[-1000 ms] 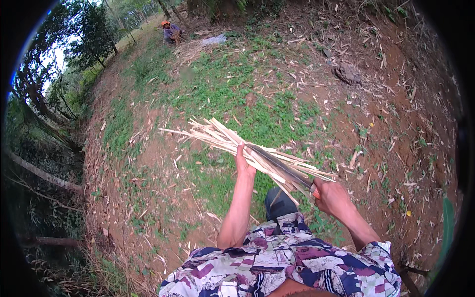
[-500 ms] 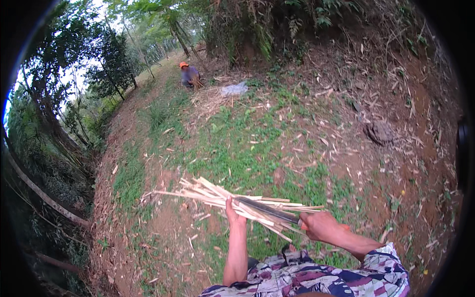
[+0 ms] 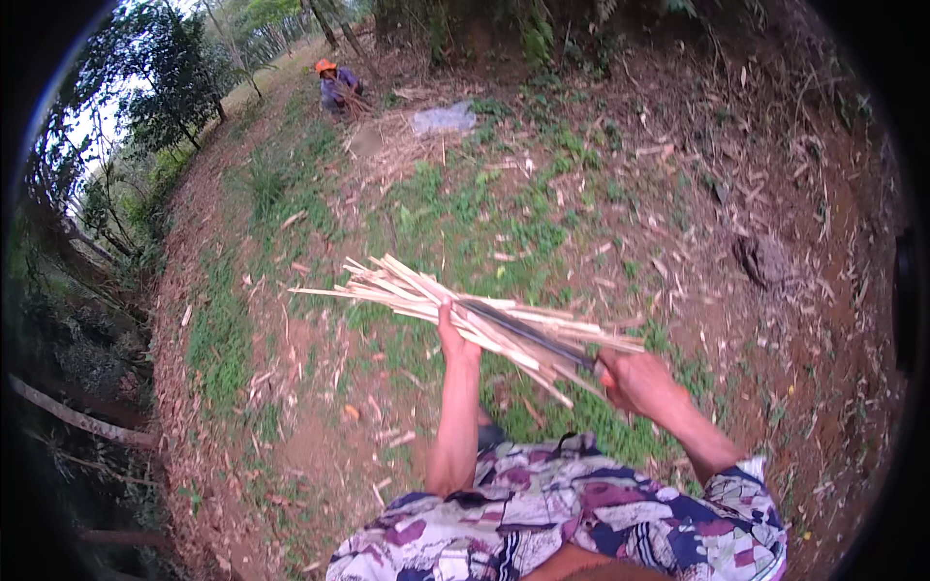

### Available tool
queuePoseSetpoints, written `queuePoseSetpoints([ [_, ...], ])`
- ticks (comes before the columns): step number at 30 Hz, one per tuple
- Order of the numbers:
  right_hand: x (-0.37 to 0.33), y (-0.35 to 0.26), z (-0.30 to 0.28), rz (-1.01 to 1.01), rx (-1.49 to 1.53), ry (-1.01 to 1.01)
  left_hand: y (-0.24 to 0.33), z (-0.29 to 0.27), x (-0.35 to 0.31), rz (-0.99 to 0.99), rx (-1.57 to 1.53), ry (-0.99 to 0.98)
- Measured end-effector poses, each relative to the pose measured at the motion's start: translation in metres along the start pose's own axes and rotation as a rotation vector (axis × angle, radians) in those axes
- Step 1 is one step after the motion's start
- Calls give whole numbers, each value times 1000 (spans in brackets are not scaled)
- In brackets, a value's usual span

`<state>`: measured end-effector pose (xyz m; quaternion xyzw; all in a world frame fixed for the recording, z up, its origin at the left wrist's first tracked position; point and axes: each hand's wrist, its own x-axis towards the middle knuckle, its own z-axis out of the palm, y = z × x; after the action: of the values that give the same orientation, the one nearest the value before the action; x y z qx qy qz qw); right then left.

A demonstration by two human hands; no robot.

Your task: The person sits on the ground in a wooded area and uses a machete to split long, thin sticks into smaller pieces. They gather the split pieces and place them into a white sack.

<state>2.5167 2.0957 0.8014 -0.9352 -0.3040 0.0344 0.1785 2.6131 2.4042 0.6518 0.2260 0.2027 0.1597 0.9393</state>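
My left hand (image 3: 457,341) is closed around the middle of a bundle of thin, pale split sticks (image 3: 399,287), its thumb lying over the top. The sticks fan out at both ends, and one long piece juts far to the left. In my closed right hand (image 3: 639,383) is the handle of a machete, mostly hidden by the fingers. The machete's long dark blade (image 3: 528,334) lies slantwise across the top of the bundle, its far end beside my left thumb. Both hands are in front of my body, above the ground.
Grass patches (image 3: 552,232) and scattered wood chips cover the sloping earth. Farther off, a person in an orange hat (image 3: 341,85) crouches beside a heap of sticks and a pale plastic sheet (image 3: 444,118). A dark stump-like lump (image 3: 760,261) sits at right; trees line the left edge.
The view has tilted downward, so my hands, the bundle and the machete appear higher in the picture. Both grips stay the same, and the blade still lies along the sticks.
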Motion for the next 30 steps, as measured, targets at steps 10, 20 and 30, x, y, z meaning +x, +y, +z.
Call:
queuePoseSetpoints([
  [10, 221, -2, -32, 181, -13, -75, 62, 92, 192, -143, -62, -50],
  [20, 491, 129, -11, -55, 40, -88, 75, 112, 447, 8, -34, 2],
  [30, 757, 273, -56, -159, 118, -183, 64, 225, 666, 114, -9, 109],
])
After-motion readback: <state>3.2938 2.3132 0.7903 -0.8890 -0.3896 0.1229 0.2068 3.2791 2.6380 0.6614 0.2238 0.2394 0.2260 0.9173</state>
